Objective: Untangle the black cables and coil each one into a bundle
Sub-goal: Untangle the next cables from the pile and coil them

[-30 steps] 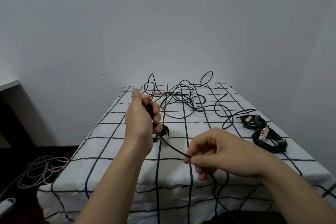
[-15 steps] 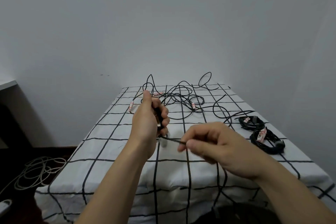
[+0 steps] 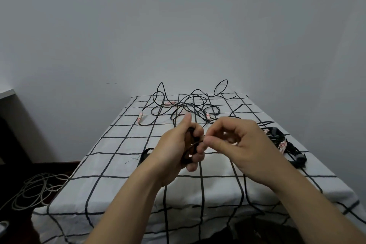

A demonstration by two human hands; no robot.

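Observation:
My left hand [image 3: 178, 144] grips a small coil of black cable [image 3: 189, 151] above the middle of the table, thumb pointing up. My right hand [image 3: 237, 144] pinches the same cable right beside the left fingers, and the cable's slack hangs down over the table's front edge. A tangle of loose black cables [image 3: 188, 108] with pink-white tags lies at the far end of the table. Two coiled black bundles [image 3: 285, 145] rest at the right edge, partly hidden behind my right hand.
The table carries a white cloth with a black grid [image 3: 111, 156] and stands against a grey wall. A short black strap [image 3: 145, 154] lies on the cloth left of my left wrist. A pale cable heap [image 3: 35, 190] lies on the dark floor at left.
My right hand has moved left and up to meet my left hand, bringing the cable's slack into the coil. The left hand shifted right and holds more loops.

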